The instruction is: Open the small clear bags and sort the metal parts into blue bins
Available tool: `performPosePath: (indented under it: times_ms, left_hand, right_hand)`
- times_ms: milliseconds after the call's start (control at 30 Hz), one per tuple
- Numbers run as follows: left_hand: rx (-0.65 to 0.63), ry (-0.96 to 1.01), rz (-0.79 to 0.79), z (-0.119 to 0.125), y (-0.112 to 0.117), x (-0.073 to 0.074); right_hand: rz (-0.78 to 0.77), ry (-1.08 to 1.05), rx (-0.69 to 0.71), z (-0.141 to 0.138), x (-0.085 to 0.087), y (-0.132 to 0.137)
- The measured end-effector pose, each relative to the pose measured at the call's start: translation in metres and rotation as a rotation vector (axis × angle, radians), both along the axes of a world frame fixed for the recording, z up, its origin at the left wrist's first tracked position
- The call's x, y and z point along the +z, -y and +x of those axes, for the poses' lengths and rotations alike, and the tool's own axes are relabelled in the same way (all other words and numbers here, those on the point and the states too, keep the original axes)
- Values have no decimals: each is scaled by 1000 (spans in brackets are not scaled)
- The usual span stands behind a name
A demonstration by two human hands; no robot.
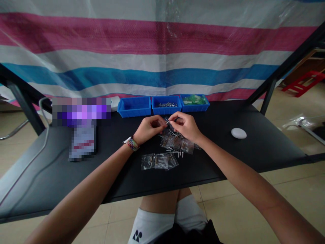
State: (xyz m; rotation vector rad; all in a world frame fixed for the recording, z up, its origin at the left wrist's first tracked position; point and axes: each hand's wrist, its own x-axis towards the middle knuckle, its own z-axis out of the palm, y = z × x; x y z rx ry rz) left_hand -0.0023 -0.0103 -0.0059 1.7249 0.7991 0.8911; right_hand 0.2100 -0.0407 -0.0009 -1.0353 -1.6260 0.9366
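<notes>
A slim silver piece (168,122) hangs between two bare hands just in front of the middle blue bin (162,110), on the wearer's side. The right hand (187,126), to the front right of the bin, pinches the piece between thumb and fingertips. The left hand (149,130), to the bin's front left, brings thumb and forefinger almost together at the other end; whether they grip it or only steady it cannot be told. The piece's long axis appears to slant across the gap, its farther end toward the right hand and the bin, with neither hand plainly nearer. Below the hands, nearer the wearer than the bin, a heap of clear bags (172,141) lies on the black surface (127,179) beside loose metal pins (180,154). A short row of bags (159,161) lies farther out in front of the bin, which holds similar metal pieces (167,104). Green packets (195,99) fill its right-hand neighbor.
</notes>
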Motion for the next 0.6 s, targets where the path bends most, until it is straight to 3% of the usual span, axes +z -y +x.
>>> performPosePath:
  times_ms: [133,333,600]
  left_hand:
    - [85,44,-10,0,-1,0]
    - [86,59,-5,-1,-1,1]
    - [90,78,1,-3,-2,1]
  right_hand:
    - [26,5,-54,-3,-6,0]
    - [95,54,-135,-4,-3,3]
    - [77,24,-137,-4,-1,4]
